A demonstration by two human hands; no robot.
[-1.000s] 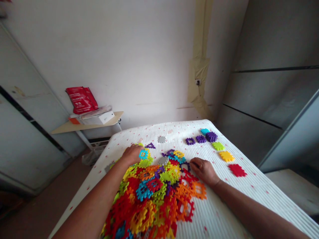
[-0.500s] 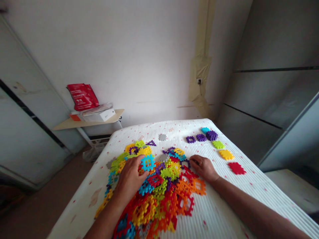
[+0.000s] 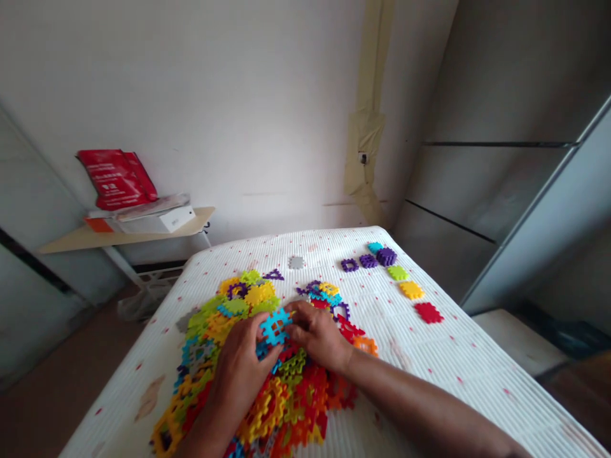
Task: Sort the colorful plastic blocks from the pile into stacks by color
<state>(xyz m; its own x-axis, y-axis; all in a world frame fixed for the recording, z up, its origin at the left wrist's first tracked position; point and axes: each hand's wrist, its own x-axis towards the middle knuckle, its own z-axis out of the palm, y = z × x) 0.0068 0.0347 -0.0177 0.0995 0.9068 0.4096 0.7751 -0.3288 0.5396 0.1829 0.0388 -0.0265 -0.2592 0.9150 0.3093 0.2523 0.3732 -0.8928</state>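
Observation:
A blue square interlocking tile (image 3: 275, 327) with a four-pane window grid is held up over the pile. My left hand (image 3: 244, 356) grips it by its left edge between thumb and fingers. From the other side, my right hand (image 3: 317, 334) has its fingers curled at the tile's right edge, thumb and index pinching there. Beneath both hands spreads a heap of toothed plastic tiles (image 3: 267, 407) in red, yellow, green, orange, blue and purple. My hands cover part of the heap's middle.
Beyond the heap lie a grey tile (image 3: 296, 262) and a purple triangle (image 3: 273, 275). Along the right side of the bed (image 3: 458, 375) sit purple stacks (image 3: 386, 256) and single blue, green, yellow and red tiles (image 3: 428, 312). A side table (image 3: 200, 220) holds red bags (image 3: 114, 178).
My right hand has moved left from the heap's right edge to the blue tile in my left hand. The view has turned slightly right.

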